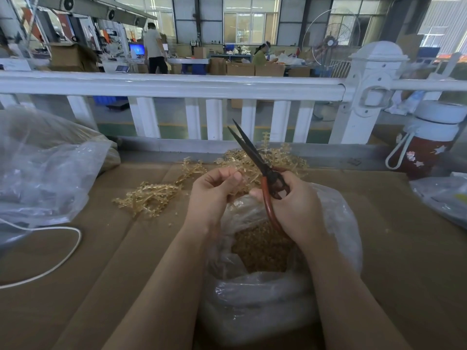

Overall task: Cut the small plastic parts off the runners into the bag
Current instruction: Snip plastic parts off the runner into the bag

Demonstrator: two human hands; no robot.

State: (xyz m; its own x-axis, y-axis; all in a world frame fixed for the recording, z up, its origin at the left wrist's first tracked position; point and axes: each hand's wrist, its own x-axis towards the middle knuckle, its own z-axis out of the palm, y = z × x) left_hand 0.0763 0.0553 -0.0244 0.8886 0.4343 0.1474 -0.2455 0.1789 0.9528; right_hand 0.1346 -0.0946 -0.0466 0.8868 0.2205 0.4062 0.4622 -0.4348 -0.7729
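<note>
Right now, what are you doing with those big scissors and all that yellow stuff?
A person is snipping little plastic parts off their runners. The right hand grips the scissors, blades slightly apart and pointing up. The left hand pinches a runner piece above the clear bag, which already holds many cut parts. More runners lie on the cardboard-covered table behind.

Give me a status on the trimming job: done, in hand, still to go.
Done: the clear bag under the hands already holds a deep layer of amber cut parts.
In hand: the left hand pinches a runner over the bag; the right hand holds the scissors, blades slightly apart and pointing up, not cutting.
Left: a pile of uncut runners on the cardboard, more behind the hands.
</note>
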